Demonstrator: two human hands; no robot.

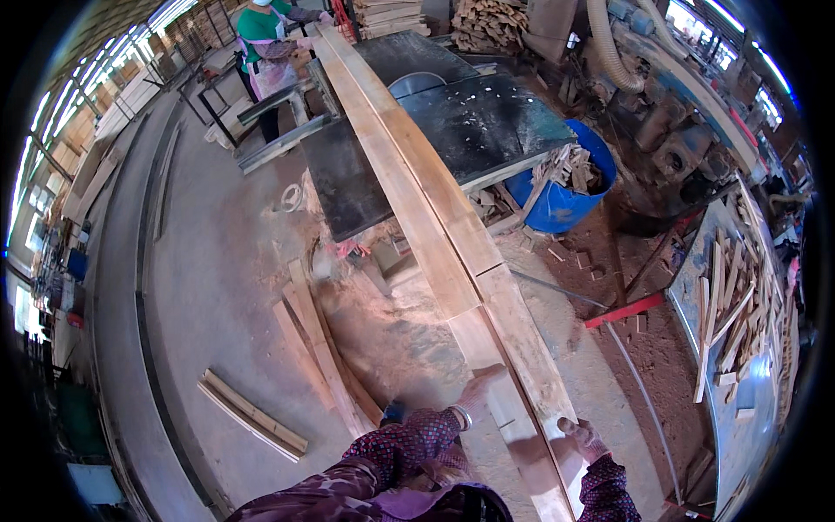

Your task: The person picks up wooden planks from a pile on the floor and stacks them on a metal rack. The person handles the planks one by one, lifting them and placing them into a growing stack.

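Two long pale wooden boards lie side by side, a narrow dark gap between them. The left board [422,230] and the right board [452,209] each show a cross seam partway along. They run from beside my body over the black saw table [348,187]. At the left board's outer edge is my left hand [477,398], fingers closed against it and somewhat blurred. My right hand [584,438] grips the outer edge of the right board, its fingers bent over the top. A round saw blade [417,83] stands out of the table, right of the boards.
A co-worker in green [261,30] stands at the boards' far end, a hand near them. Right of the table is a blue barrel [557,204] of offcuts. Loose boards [326,348] and a short strip bundle [252,413] lie on the floor; wood strips [726,300] fill a metal-topped table.
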